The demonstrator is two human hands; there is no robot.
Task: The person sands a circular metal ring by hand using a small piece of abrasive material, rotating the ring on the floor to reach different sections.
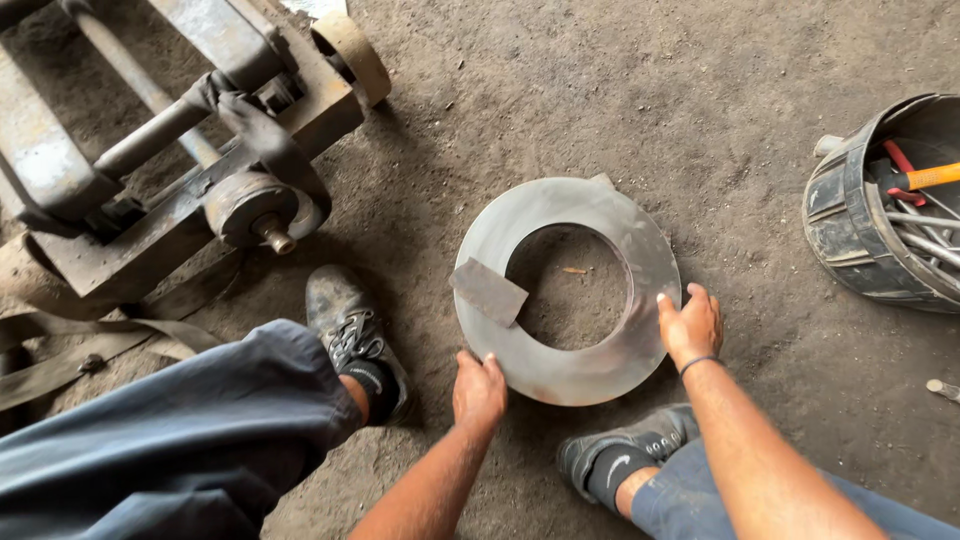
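Crouching over a flat steel ring (590,350) that lies on the dirt floor (700,100). Left hand (479,390) at the ring's near edge, fingers curled onto the rim, gripping it. Right hand (689,325) on the ring's right edge, fingers bent, fingertips pressing the metal; not closed around it. Small grey rectangular metal piece (488,291) rests on the ring's left side, overhanging the hole. Rusty wheeled machine (180,150) well left of the ring. Black bucket of tools (860,220) to the ring's right. Dusty shoes (355,335) just beside the ring's near edge.
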